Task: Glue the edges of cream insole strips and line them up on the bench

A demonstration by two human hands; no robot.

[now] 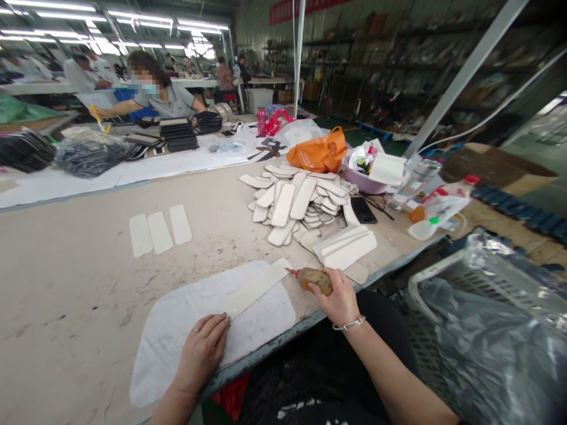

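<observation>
A long white strip [254,288] lies slanted on a white cloth pad [186,321] at the table's near edge. My left hand [201,353] rests flat on the pad, fingertips pressing the strip's near end. My right hand [339,298] grips a small brownish glue bottle [313,277], its nozzle pointing left at the strip's far end. Just beyond the bottle sits a short stack of white strips [345,248].
A heap of white strips [296,200] fills the table's right middle; three lie in a row [160,230] to the left. An orange bag [319,153], pink basin [367,183], phone [363,209] and bottles stand behind. A plastic-lined basket [482,330] is at right. A person works across the table.
</observation>
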